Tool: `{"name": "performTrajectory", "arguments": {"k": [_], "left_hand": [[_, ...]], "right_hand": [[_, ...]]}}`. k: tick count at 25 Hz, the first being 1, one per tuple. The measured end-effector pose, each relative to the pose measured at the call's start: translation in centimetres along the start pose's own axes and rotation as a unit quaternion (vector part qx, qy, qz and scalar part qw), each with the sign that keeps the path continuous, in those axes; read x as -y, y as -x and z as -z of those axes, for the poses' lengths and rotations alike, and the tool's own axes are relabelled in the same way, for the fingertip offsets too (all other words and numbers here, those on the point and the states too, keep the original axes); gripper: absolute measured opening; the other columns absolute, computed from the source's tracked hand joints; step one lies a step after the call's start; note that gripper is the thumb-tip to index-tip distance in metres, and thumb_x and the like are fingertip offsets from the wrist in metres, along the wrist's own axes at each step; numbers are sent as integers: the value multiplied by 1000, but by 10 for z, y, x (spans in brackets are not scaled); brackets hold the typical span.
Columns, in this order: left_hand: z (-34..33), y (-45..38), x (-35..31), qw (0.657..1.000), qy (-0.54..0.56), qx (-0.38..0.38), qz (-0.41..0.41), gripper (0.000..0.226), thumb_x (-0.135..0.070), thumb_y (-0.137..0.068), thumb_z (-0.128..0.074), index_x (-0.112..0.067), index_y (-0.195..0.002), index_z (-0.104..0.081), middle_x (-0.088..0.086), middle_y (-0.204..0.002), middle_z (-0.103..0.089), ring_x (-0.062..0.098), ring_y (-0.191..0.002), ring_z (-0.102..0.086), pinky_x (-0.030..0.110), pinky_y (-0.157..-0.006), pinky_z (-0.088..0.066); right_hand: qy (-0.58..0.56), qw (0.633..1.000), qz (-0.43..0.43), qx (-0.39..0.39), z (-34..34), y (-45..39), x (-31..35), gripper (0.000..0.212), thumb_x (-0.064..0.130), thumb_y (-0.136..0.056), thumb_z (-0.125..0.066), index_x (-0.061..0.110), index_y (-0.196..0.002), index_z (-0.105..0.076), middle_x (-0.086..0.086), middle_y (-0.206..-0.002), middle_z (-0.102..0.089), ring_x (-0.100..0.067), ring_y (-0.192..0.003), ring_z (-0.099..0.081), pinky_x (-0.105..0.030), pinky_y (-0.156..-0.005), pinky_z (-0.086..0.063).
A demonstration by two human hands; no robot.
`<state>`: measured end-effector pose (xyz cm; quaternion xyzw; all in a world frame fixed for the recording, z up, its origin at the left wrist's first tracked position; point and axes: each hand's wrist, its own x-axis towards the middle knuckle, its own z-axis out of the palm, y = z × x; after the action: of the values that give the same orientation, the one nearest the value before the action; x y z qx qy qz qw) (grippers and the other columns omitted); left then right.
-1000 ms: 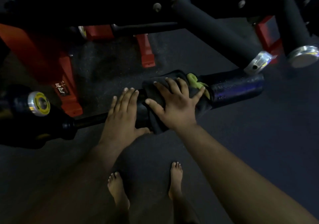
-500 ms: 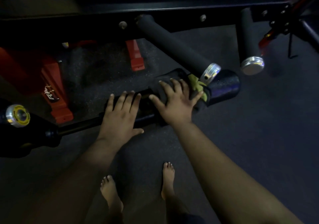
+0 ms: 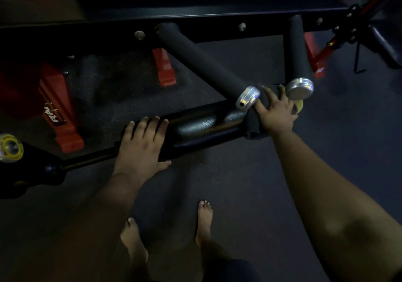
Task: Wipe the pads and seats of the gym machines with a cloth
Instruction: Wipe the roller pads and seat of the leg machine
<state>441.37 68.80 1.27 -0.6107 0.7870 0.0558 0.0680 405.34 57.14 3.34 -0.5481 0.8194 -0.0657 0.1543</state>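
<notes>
Cloth [image 3: 253, 125]: dark with a yellow-green patch, wrapped over the right end of the roller pad [image 3: 202, 127]. Pad: black cylinder, long axis running from lower left up to the right, low above the floor [image 3: 239, 184]. Right hand [image 3: 277, 113]: fingers spread, pressing the cloth onto the pad's end, just beside two chrome-capped handles [image 3: 248, 100]. Left hand [image 3: 141, 147]: flat, fingers straight, steadying the pad's left end, holding nothing. Bare pad lies between the hands, leftward of the cloth; a return stroke would likely run along the axis toward the left hand.
</notes>
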Motion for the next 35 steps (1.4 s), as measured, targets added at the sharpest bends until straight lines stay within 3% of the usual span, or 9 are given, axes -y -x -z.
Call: {"name": "performTrajectory", "arguments": {"k": [6,12,15,18,22,26,29,32,35], "left_hand": [[8,-12,6,999,18,32,-6,124,-79,-60,-71,-17,-158,-27,10,-156,-40,31,-141,-39,49,-117,-29],[36,-58,47,946,229,231,-5,132,-91,-40,-72,-45,-154,-23,-9,-153,-48,21,-133,-52,39,-106,-44],[27,-34,40,979,180,91,-1,126,-84,-54,-74,-29,-157,-27,3,-161,-33,29,-143,-39,46,-118,-30],[5,25,20,990,117,-73,-12,110,-75,-63,-75,-12,-148,-42,15,-153,-41,36,-141,-39,55,-119,-28],[-10,33,12,996,82,-34,8,132,-65,-52,-89,-9,-155,-29,16,-160,-34,35,-149,-29,59,-122,-21],[4,1,29,984,171,36,41,131,-64,-47,-92,-12,-152,-32,12,-153,-43,31,-142,-38,48,-120,-30],[19,-24,54,947,273,152,70,138,-75,-36,-87,-21,-151,-32,5,-146,-49,27,-134,-47,46,-110,-43],[20,-29,60,940,293,162,65,136,-76,-37,-87,-26,-150,-31,3,-148,-46,26,-134,-46,46,-110,-43],[5,11,42,971,228,21,71,122,-70,-54,-85,-22,-153,-32,4,-164,-24,31,-151,-24,50,-123,-24]], "right_hand": [[0,998,53,-39,-54,84,61,68,65,-83,-37,36,-143,-50,-2,-161,-31,-23,-152,-14,-79,-107,-15],[91,959,269,-15,-57,82,73,63,72,-87,-42,47,-144,-46,4,-152,-45,-22,-145,-33,-75,-108,-16],[44,990,129,-34,-29,28,7,64,72,-86,-46,47,-145,-42,3,-161,-31,-20,-153,-13,-80,-109,-6],[-18,999,26,-44,-17,15,-10,61,70,-87,-46,48,-144,-41,3,-164,-22,-20,-155,-5,-78,-109,-13],[-52,994,48,-77,-54,80,58,63,65,-85,-37,40,-140,-53,2,-160,-33,-23,-152,-16,-81,-106,-13],[-11,984,179,-26,-91,148,129,55,63,-88,-44,47,-141,-49,8,-154,-41,-20,-149,-24,-77,-107,-3],[76,951,301,6,-67,103,116,60,72,-87,-40,49,-142,-47,7,-147,-50,-19,-144,-34,-77,-110,-7],[110,969,218,-28,-42,51,49,67,79,-84,-37,49,-144,-45,5,-154,-42,-22,-151,-21,-82,-107,3],[26,996,84,-23,-25,28,12,68,78,-83,-46,46,-143,-44,4,-164,-24,-21,-156,0,-84,-105,0]]}}
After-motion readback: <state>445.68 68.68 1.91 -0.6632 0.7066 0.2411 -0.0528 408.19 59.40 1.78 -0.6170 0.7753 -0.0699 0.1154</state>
